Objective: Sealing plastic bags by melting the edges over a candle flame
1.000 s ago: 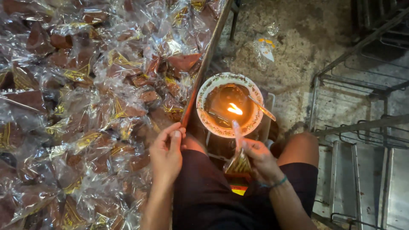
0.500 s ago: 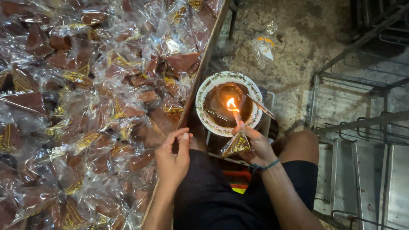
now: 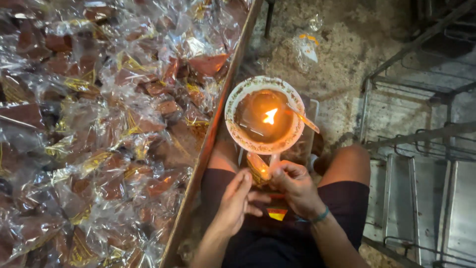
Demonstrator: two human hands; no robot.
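In the lower middle of the frame both hands meet just under a round white bowl (image 3: 264, 115) that carries a small open flame (image 3: 270, 116) in its dark centre. The right hand (image 3: 296, 187) is closed around a small clear packet (image 3: 258, 168) with a brown piece inside; the fingers pinch it, and its upper end points up toward the rim of the bowl, very near to it. The left hand (image 3: 237, 202) is beside the right one with the fingers held straight and close together, the fingertips touching or almost touching the lower side of the same packet; I cannot tell for sure if it grips it or only supports it. A thin stick (image 3: 303, 118) lies across the right part of the bowl and passes over its rim. The whole left half of the frame is filled by a wooden tray (image 3: 213, 134), whose edge runs diagonally from the upper middle to the lower middle, and on it lies a big heap of wrapped brown sweets (image 3: 99, 139) in shiny clear plastic with yellow marks. The person's bare knee (image 3: 350, 161) and dark shorts (image 3: 347, 198) are in the lower right. On the rough concrete floor (image 3: 342, 59) in the upper middle lies one empty plastic wrapper (image 3: 306, 47), and a metal rack (image 3: 426, 164) stands at the right edge.
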